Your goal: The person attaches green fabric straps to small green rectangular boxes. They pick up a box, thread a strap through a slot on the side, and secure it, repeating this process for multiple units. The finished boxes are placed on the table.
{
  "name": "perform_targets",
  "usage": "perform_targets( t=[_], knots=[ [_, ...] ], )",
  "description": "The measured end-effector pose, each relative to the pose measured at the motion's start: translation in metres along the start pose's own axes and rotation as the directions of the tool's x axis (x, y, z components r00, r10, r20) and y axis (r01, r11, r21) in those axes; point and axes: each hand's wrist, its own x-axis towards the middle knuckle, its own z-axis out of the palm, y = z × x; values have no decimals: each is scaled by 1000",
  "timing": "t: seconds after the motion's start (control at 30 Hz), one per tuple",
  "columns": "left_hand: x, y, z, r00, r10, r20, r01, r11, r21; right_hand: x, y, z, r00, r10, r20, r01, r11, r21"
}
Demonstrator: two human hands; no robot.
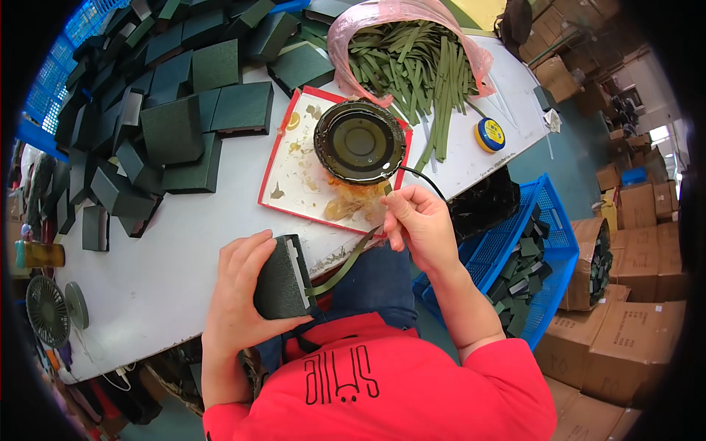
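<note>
My left hand grips a small dark green box near the table's front edge, with the thumb below it and the fingers over its far side. A white strip shows along the box's right side. From there a flat green ribbon curves up to my right hand, which pinches it near its free end. That end sticks up past the fingertips, close to the front rim of a round dark pan holding shiny brownish liquid, possibly glue. The pan stands on a stained white board with a red rim.
Many dark green boxes are piled at the left. Behind the pan, a pink plastic bag holds loose green ribbons. A round yellow-and-blue tin is at the right. A black cable leaves the pan. Below right stands a blue crate.
</note>
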Motion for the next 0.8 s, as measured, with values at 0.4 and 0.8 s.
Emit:
perform_targets(
  t=[0.4,0.8],
  knots=[
    [0,-1,2,1000,0,3,0,1000,0,-3,-2,-5,989,-46,143,22,986,164],
    [-5,-1,1,999,-33,18,32,999,18,-16,-5,2,995,-99,8,98,993,65]
  ],
)
